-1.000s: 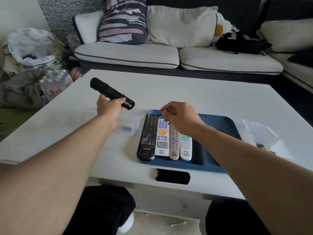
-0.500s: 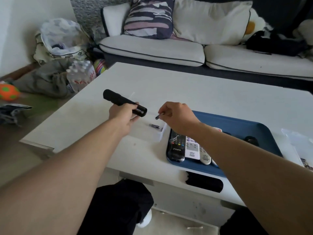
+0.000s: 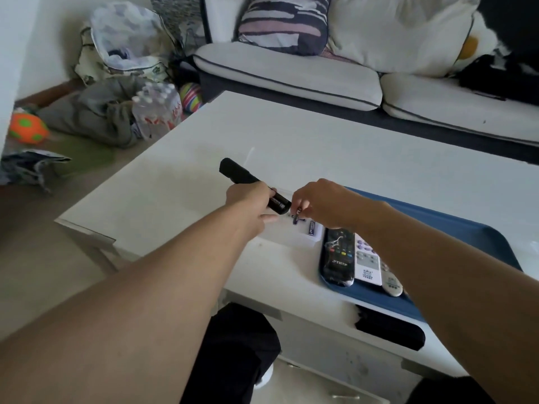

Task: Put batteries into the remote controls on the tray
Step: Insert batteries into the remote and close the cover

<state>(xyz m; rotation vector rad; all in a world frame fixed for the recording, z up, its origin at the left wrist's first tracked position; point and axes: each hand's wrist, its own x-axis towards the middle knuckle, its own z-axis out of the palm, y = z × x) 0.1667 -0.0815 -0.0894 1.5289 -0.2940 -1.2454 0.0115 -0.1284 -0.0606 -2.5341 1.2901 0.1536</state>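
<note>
Gripping a black remote control (image 3: 250,183) around its middle, the left hand (image 3: 248,204) holds it tilted above the white table (image 3: 350,158), its lower end pointing toward the right hand (image 3: 323,204). The right hand pinches a small battery (image 3: 297,217) between fingertips, just beside that lower end; contact between the two cannot be determined. Directly below both hands sits a clear plastic box (image 3: 303,236) containing one visible battery with a purple label (image 3: 312,228). To the right of the box, the blue tray (image 3: 455,225) lies on the table and holds a row of remotes side by side: a black remote (image 3: 337,258), a white remote (image 3: 367,265) and a grey-white remote (image 3: 392,282); the right forearm hides the rest of the row. A black cover piece (image 3: 389,326) rests at the near table edge, below the tray.
</note>
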